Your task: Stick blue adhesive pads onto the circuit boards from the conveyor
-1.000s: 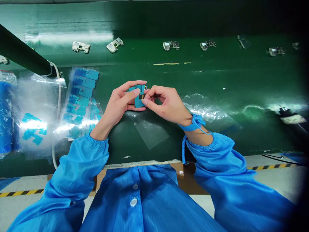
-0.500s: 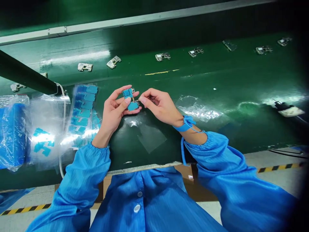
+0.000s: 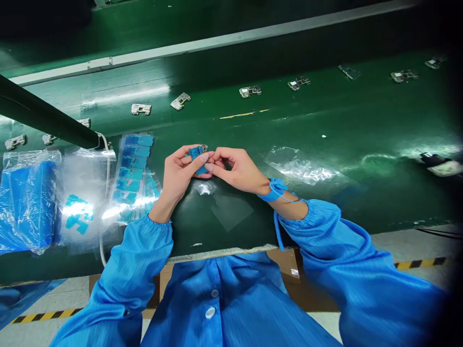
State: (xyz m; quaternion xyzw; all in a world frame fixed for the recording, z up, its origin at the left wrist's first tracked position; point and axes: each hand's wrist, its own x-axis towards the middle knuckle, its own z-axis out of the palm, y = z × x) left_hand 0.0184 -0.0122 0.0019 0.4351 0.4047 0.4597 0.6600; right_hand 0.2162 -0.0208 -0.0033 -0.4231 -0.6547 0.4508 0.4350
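My left hand (image 3: 180,172) grips a small circuit board (image 3: 196,152) with blue film on its face, the thumb lying across it. Close against the board's right edge, my right hand (image 3: 235,167) has its thumb and fingertips pinched together; whether anything is between them is hidden. A blue coiled wrist strap (image 3: 272,191) circles my right wrist. Below my hands, a clear plastic sheet (image 3: 232,212) lies on the green bench (image 3: 195,231). Left of my left hand are sheets of blue film pieces (image 3: 134,166) on clear backing.
Several circuit boards (image 3: 250,91) lie in a row along the green belt behind. At left are a wrapped blue bundle (image 3: 27,202), a plastic bag (image 3: 81,183), a white cable (image 3: 104,193) and a dark post (image 3: 47,113). Crumpled clear film (image 3: 307,166) lies to the right.
My right hand has moved in against the board, and its fingers now cover part of it. The board is turned somewhat in my left hand. The whole view has shifted slightly.
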